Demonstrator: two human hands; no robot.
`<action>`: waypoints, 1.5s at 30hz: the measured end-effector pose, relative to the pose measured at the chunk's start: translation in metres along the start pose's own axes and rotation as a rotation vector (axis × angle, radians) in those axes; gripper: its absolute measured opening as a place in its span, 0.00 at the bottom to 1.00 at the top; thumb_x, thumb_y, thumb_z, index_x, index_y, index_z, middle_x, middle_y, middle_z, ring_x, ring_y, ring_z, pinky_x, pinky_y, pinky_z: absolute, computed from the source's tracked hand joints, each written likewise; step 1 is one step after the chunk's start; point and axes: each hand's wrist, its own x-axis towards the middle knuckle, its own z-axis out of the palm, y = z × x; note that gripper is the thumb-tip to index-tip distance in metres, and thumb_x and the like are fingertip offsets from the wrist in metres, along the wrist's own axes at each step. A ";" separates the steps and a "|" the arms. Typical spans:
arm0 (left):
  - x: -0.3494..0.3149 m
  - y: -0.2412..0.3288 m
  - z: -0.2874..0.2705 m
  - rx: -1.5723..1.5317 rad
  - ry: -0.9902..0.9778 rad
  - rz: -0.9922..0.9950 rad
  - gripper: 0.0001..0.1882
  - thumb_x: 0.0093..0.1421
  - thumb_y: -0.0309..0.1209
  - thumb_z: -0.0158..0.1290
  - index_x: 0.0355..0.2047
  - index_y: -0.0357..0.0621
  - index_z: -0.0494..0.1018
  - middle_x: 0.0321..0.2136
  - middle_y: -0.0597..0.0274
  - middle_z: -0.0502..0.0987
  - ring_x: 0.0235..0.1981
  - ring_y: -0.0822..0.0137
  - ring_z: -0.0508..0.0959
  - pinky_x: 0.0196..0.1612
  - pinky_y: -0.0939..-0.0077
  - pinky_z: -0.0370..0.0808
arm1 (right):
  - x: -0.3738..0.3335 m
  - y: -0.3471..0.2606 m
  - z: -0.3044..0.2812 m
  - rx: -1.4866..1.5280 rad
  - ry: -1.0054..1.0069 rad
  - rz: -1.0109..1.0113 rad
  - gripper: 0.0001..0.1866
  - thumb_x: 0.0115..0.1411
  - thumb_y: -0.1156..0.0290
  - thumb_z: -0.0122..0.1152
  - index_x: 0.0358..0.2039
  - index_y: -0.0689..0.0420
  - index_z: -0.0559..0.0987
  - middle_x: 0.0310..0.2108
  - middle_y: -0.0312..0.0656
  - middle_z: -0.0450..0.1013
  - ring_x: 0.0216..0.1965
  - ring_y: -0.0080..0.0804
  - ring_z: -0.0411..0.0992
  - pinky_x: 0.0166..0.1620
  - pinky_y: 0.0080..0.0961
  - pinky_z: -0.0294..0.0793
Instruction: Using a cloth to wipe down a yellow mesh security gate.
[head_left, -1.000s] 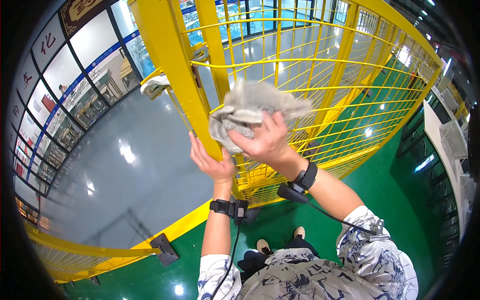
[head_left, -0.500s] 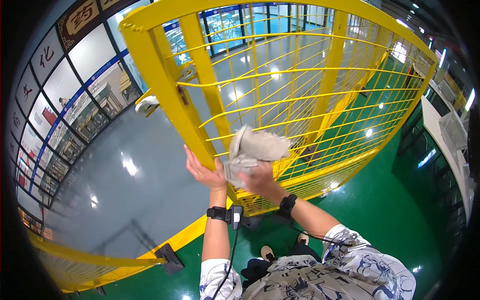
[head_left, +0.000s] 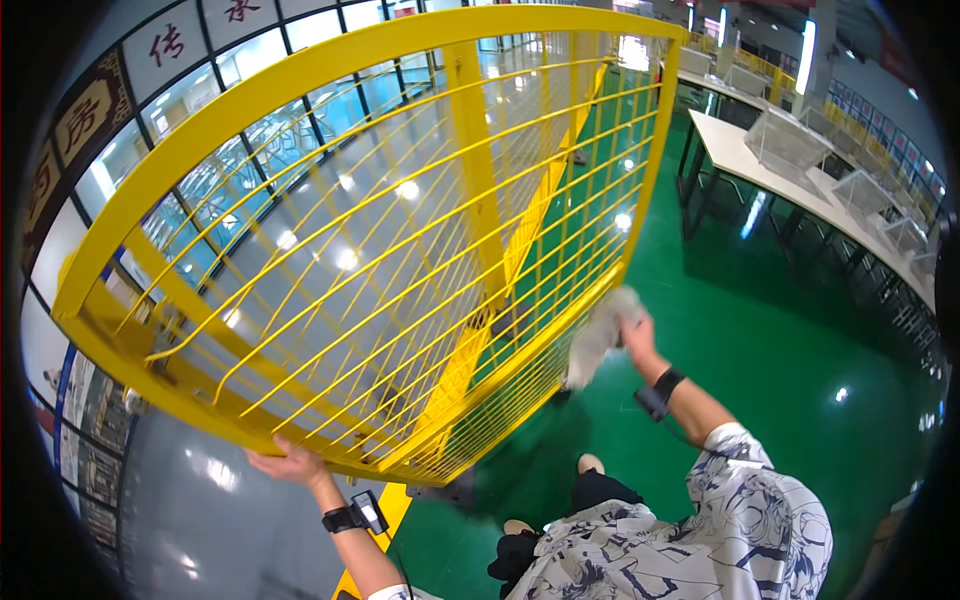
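A yellow wire-mesh gate with a thick frame fills the middle and left of the head view. My left hand grips the lower left edge of its frame; part of the fingers is hidden behind the bar. In my right hand is a crumpled grey cloth, slightly blurred. The cloth hangs by the gate's lower right corner; whether it touches the frame I cannot tell.
A yellow line of fence runs away behind the mesh. White tables with clear boxes stand at the right. Glass-walled rooms line the left and far side. The floor is green and grey.
My right hand has carried the cloth rightward, from the gate's upright post to its lower right corner. The view has turned right, and my left hand stays on the frame.
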 end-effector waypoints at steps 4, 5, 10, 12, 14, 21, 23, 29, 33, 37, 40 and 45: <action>-0.005 -0.029 -0.007 0.052 0.030 -0.227 0.29 0.66 0.44 0.45 0.54 0.28 0.61 0.50 0.35 0.67 0.49 0.39 0.68 0.51 0.55 0.67 | 0.108 -0.079 -0.047 0.544 0.093 0.128 0.27 0.65 0.52 0.45 0.56 0.59 0.68 0.56 0.41 0.67 0.57 0.32 0.64 0.59 0.32 0.62; -0.004 -0.030 -0.008 0.051 0.041 -0.216 0.29 0.66 0.44 0.45 0.54 0.28 0.61 0.50 0.35 0.67 0.49 0.39 0.68 0.51 0.55 0.67 | 0.126 -0.106 -0.049 0.722 0.098 0.114 0.26 0.67 0.52 0.42 0.57 0.55 0.68 0.56 0.37 0.67 0.58 0.32 0.64 0.61 0.31 0.61; -0.005 -0.017 -0.078 0.014 -0.202 -0.452 0.28 0.70 0.38 0.38 0.61 0.26 0.52 0.59 0.35 0.59 0.57 0.45 0.64 0.59 0.60 0.62 | 0.229 -0.145 -0.061 0.870 -0.156 -0.226 0.25 0.67 0.55 0.40 0.59 0.56 0.64 0.57 0.40 0.67 0.59 0.35 0.63 0.62 0.35 0.61; -0.032 -0.032 -0.132 0.384 -0.425 -0.175 0.28 0.70 0.36 0.38 0.62 0.26 0.49 0.62 0.37 0.54 0.62 0.48 0.59 0.65 0.61 0.54 | 0.239 -0.131 -0.051 0.807 -0.256 -0.084 0.24 0.67 0.57 0.40 0.59 0.58 0.64 0.56 0.44 0.67 0.58 0.37 0.65 0.60 0.37 0.64; -0.078 -0.046 -0.188 0.254 -0.600 -0.350 0.26 0.69 0.35 0.40 0.61 0.27 0.53 0.60 0.38 0.58 0.61 0.49 0.61 0.63 0.61 0.58 | 0.253 -0.158 -0.041 1.039 -0.358 0.257 0.24 0.67 0.58 0.40 0.58 0.59 0.65 0.56 0.46 0.67 0.57 0.38 0.66 0.59 0.37 0.66; -0.084 0.106 -0.210 0.355 -0.989 -0.359 0.14 0.62 0.28 0.47 0.44 0.29 0.70 0.50 0.39 0.68 0.47 0.47 0.73 0.46 0.65 0.73 | 0.244 -0.122 -0.027 1.100 -0.347 0.233 0.24 0.65 0.58 0.45 0.56 0.60 0.67 0.54 0.45 0.69 0.54 0.39 0.68 0.59 0.36 0.66; -0.084 0.149 -0.193 0.285 -1.036 -0.303 0.14 0.62 0.27 0.47 0.45 0.32 0.71 0.51 0.43 0.69 0.49 0.47 0.72 0.49 0.63 0.72 | 0.239 -0.117 -0.014 0.993 -0.299 0.195 0.26 0.65 0.55 0.44 0.58 0.58 0.65 0.55 0.45 0.67 0.55 0.39 0.67 0.58 0.36 0.66; -0.125 0.209 -0.115 0.111 -0.939 -0.279 0.14 0.61 0.26 0.48 0.46 0.32 0.70 0.44 0.44 0.75 0.45 0.49 0.74 0.49 0.63 0.71 | 0.230 -0.108 0.015 0.952 -0.189 0.161 0.25 0.65 0.56 0.45 0.58 0.57 0.65 0.57 0.44 0.66 0.57 0.38 0.65 0.60 0.35 0.63; -0.142 0.244 -0.052 -0.185 -0.893 -0.236 0.11 0.61 0.27 0.50 0.42 0.34 0.73 0.40 0.48 0.76 0.39 0.54 0.78 0.43 0.67 0.73 | 0.215 -0.092 0.021 0.966 -0.293 0.037 0.23 0.65 0.61 0.47 0.56 0.60 0.66 0.56 0.43 0.66 0.56 0.38 0.66 0.58 0.33 0.65; -0.149 0.274 -0.020 -0.167 -0.890 -0.253 0.10 0.61 0.27 0.50 0.39 0.34 0.73 0.34 0.49 0.78 0.37 0.55 0.78 0.41 0.67 0.73 | 0.164 -0.060 0.012 0.653 -0.376 -0.118 0.26 0.58 0.69 0.57 0.56 0.64 0.67 0.50 0.42 0.70 0.51 0.31 0.69 0.55 0.28 0.66; -0.149 0.296 -0.026 -0.213 -0.837 -0.259 0.09 0.61 0.28 0.50 0.37 0.34 0.73 0.31 0.50 0.78 0.35 0.55 0.78 0.40 0.67 0.73 | 0.063 -0.085 0.003 0.501 -0.449 -0.290 0.32 0.50 0.83 0.55 0.59 0.67 0.62 0.50 0.42 0.70 0.50 0.28 0.69 0.55 0.25 0.66; -0.092 0.379 -0.038 -0.342 -0.691 -0.157 0.12 0.63 0.28 0.46 0.44 0.34 0.71 0.38 0.51 0.76 0.39 0.57 0.77 0.45 0.69 0.71 | -0.028 -0.087 -0.028 0.550 -0.721 -0.730 0.28 0.51 0.50 0.63 0.44 0.61 0.79 0.60 0.55 0.60 0.62 0.48 0.60 0.60 0.36 0.61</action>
